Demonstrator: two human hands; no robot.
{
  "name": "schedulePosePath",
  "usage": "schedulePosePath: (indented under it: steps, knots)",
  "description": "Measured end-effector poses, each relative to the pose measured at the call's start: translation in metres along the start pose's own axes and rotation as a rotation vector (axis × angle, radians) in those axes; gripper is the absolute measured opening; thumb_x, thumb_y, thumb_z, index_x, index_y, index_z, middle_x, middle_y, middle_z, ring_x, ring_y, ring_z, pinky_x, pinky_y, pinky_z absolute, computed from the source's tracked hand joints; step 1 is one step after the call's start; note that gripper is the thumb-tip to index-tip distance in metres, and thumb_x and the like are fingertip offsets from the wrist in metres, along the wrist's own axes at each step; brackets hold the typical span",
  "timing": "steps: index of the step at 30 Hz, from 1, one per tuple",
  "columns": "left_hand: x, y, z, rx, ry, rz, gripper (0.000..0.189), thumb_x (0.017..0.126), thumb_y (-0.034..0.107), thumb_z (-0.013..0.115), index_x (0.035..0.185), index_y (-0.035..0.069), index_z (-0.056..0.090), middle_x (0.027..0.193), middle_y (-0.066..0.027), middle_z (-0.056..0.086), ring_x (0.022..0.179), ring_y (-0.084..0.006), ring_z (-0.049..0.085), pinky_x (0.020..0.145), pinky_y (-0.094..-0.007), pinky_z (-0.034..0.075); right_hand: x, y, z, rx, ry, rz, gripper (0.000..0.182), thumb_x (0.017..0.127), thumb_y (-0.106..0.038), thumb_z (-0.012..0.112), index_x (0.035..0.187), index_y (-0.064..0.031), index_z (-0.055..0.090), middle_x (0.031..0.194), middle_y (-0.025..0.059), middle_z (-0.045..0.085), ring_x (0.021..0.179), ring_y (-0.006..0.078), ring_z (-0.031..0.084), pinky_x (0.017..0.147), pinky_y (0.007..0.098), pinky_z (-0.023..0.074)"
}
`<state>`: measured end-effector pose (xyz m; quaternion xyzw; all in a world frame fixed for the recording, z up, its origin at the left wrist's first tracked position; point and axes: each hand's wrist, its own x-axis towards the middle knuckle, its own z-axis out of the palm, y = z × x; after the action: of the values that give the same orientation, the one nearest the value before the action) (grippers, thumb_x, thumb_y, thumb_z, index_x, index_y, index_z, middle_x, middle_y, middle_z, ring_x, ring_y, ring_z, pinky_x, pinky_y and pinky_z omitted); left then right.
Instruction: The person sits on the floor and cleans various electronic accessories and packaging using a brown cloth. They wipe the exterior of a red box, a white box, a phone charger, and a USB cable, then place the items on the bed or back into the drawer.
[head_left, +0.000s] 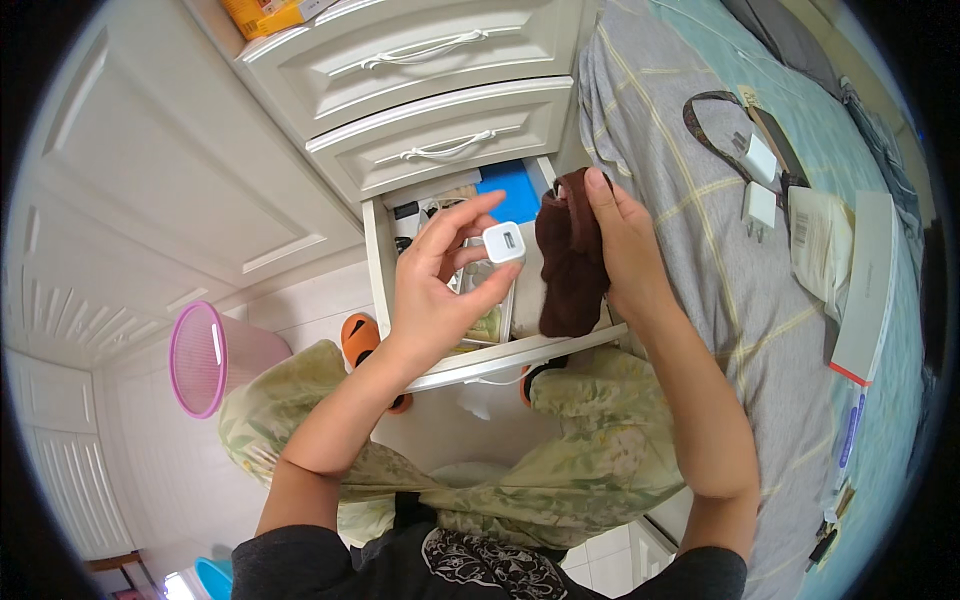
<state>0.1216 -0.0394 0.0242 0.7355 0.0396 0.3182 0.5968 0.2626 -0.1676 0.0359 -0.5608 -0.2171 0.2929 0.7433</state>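
Between the thumb and fingers of my left hand is a small white USB wall charger, its port facing up towards me. My right hand grips a dark brown cloth pouch by its upper right edge, with the thumb near its mouth. Something pale shows just inside that mouth; I cannot tell what it is. Both hands are above an open white drawer. Inside the drawer are a blue flat item, a clear-sided box and several small items, partly hidden by my left hand.
Closed drawers rise behind the open one. On the bed at right lie two white plug adapters, a patterned strap, a plastic packet and a long white box. A pink wastebasket stands at left.
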Motion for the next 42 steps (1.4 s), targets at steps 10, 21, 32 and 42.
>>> schedulePosePath:
  steps: [10,21,32,42]
  knots:
    - [-0.011,-0.007,0.001,0.203,0.047,0.120,0.061,0.071,-0.009,0.072,0.122,0.004,0.042,0.105,-0.0116,0.065,0.099,-0.0179,0.062,0.087,-0.0314,0.050,-0.014,0.016,0.027,-0.378,-0.103,-0.345,0.025,0.086,-0.024,0.068,0.096,-0.0023,0.061,0.070,0.0026,0.059,0.066,0.0111,0.055,0.059,0.0285,0.0446]
    - [-0.006,-0.002,0.003,-0.090,0.074,0.025,0.057,0.075,-0.011,0.067,0.121,0.003,0.037,0.112,-0.0144,0.060,0.104,-0.0184,0.059,0.092,-0.0312,0.049,-0.020,0.020,0.030,-0.364,-0.201,-0.429,0.024,0.090,-0.021,0.065,0.103,-0.0010,0.065,0.107,0.0047,0.060,0.068,0.0077,0.057,0.061,0.0224,0.0455]
    - [-0.005,0.009,-0.002,0.315,0.141,0.096,0.061,0.070,-0.007,0.071,0.120,0.004,0.039,0.107,-0.0094,0.060,0.097,-0.0168,0.060,0.089,-0.0315,0.050,-0.032,0.010,0.041,-0.144,-0.194,-0.249,0.028,0.091,-0.022,0.062,0.109,-0.0013,0.064,0.103,0.0052,0.062,0.084,0.0100,0.058,0.069,0.0256,0.0489]
    - [-0.018,0.001,0.001,0.183,0.036,0.055,0.064,0.068,-0.009,0.073,0.121,0.004,0.038,0.103,-0.0107,0.061,0.095,-0.0157,0.060,0.088,-0.0304,0.050,-0.023,0.019,0.049,-0.351,0.153,-0.451,0.014,0.090,-0.014,0.062,0.095,-0.0021,0.057,0.078,0.0088,0.063,0.067,0.0161,0.058,0.064,0.0283,0.0468]
